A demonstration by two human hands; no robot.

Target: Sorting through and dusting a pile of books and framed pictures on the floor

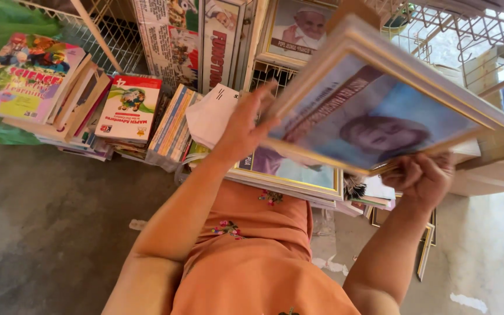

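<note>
Left hand (pixel 243 125) grips the left edge of a gold-framed picture (pixel 374 111), fingers curled over the rim. Right hand (pixel 421 178) clamps the lower right corner from beneath. Hands apart, both closed on the frame, which is raised and tilted above a stack of more frames (pixel 298 178). It looks stiff, fairly light, likely glazed, so breakable; the edges seem the safest hold. Beyond: piles of schoolbooks (pixel 129 111) on a concrete floor (pixel 48 204), wire racks (pixel 118 35) behind.

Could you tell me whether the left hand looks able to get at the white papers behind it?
Probably yes: the left hand lies right beside the white papers, though it grips the framed picture.
</note>
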